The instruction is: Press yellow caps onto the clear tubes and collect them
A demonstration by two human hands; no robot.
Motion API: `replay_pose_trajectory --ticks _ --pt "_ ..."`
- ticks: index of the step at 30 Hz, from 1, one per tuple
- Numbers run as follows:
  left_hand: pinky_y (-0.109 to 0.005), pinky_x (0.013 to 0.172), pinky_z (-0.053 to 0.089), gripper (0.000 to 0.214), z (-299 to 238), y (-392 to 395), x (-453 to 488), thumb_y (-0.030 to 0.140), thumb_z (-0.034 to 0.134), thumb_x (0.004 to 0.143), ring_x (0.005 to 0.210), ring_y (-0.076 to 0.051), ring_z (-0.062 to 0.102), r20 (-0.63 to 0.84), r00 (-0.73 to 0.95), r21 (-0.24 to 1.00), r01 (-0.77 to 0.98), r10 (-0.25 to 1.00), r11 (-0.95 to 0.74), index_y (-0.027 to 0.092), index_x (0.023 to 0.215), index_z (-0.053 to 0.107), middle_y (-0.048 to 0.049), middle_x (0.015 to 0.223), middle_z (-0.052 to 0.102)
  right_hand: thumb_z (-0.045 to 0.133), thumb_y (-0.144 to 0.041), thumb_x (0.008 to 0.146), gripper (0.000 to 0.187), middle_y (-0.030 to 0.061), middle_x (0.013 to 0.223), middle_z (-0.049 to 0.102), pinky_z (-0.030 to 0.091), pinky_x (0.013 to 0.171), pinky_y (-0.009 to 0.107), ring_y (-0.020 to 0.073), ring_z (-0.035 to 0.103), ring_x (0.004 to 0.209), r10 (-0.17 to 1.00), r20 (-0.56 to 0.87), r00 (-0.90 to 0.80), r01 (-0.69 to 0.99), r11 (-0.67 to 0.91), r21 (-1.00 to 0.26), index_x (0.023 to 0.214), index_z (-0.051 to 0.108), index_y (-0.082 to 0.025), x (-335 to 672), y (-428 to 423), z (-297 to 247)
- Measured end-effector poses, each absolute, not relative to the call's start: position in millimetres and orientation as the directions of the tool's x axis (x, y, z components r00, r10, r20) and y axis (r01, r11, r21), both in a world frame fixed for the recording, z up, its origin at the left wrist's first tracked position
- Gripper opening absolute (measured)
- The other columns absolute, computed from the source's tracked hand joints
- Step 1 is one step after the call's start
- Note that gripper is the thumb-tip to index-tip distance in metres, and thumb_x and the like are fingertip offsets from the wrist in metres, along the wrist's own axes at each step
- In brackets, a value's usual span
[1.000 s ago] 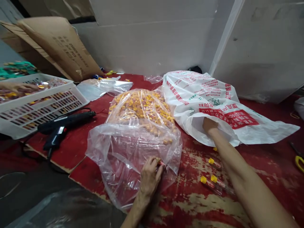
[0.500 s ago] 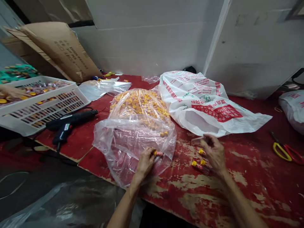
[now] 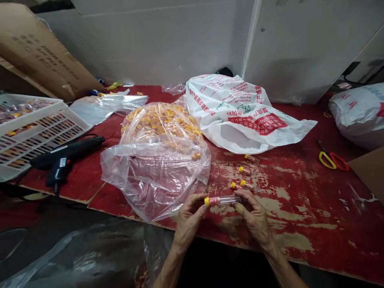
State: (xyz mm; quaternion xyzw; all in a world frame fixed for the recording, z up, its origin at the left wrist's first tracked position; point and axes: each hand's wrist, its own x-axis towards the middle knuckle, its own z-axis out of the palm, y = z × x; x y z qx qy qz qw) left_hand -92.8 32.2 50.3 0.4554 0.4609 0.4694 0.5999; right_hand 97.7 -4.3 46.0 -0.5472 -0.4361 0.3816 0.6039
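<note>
A clear tube with a yellow cap and red printing [image 3: 222, 200] lies level between my two hands, above the table's front edge. My left hand [image 3: 189, 218] pinches its capped end, and my right hand [image 3: 253, 214] grips the plain see-through end. Whether this is one piece or two pushed together, I cannot tell. Just beyond my right hand, several similar yellow-capped tubes [image 3: 242, 170] lie on the worn red table [image 3: 288, 184]. To the left sits an open clear plastic bag [image 3: 150, 168], its back part full of yellow-capped pieces.
A black heat gun [image 3: 64, 158] and a white slotted basket of tubes [image 3: 69, 126] are at the left. Behind the tubes lies a white woven sack [image 3: 234, 108]. Scissors [image 3: 333, 160] with yellow and red handles lie at the right, near another white sack [image 3: 360, 112].
My hands have come together at the table's front edge, the capped tube in my left meeting the clear piece in my right. The view has swung to the right.
</note>
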Motion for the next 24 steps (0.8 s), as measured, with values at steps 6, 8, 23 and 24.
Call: replay_pose_trajectory --ticks 6,8,23,24 --pt "-0.026 0.077 0.051 0.023 42 24 -68 0.028 0.074 0.069 0.081 -0.015 0.063 -0.148 0.198 0.957 -0.218 0.969 0.19 0.018 0.089 0.069 -0.0013 0.086 0.065 0.07 -0.031 0.074 0.022 0.0046 0.097 0.063 0.051 0.079 0.031 0.0198 0.06 0.088 0.942 0.114 0.316 0.097 0.088 -0.991 0.095 0.07 -0.023 106 -15 38" --pt "-0.027 0.079 0.051 0.022 42 24 -69 0.029 0.073 0.07 0.083 -0.016 0.063 -0.138 0.218 0.966 -0.188 0.966 0.18 0.018 0.089 0.07 -0.0021 0.088 0.065 0.07 -0.031 0.075 0.022 0.0044 0.097 0.063 0.05 0.08 0.031 0.0196 0.06 0.089 0.945 0.112 0.307 0.109 0.082 -0.991 0.096 0.069 -0.024 107 -17 35" --pt "-0.03 0.08 0.05 0.023 35 25 -75 0.032 0.068 0.074 0.085 -0.019 0.062 -0.155 0.222 0.979 -0.092 0.963 0.179 0.018 0.092 0.069 -0.0046 0.088 0.067 0.053 -0.042 0.082 0.036 0.0041 0.092 0.062 0.045 0.06 0.024 0.017 0.056 0.073 0.995 0.016 0.093 0.352 -0.018 -0.936 0.11 0.057 -0.021 109 -14 40" --pt "-0.03 0.08 0.05 0.023 34 25 -75 0.033 0.068 0.074 0.085 -0.019 0.062 -0.156 0.222 0.979 -0.096 0.962 0.18 0.017 0.092 0.069 -0.0045 0.088 0.067 0.053 -0.04 0.081 0.034 0.004 0.093 0.062 0.044 0.06 0.024 0.0169 0.056 0.074 0.997 0.013 0.075 0.352 -0.014 -0.936 0.109 0.057 -0.021 109 -15 41"
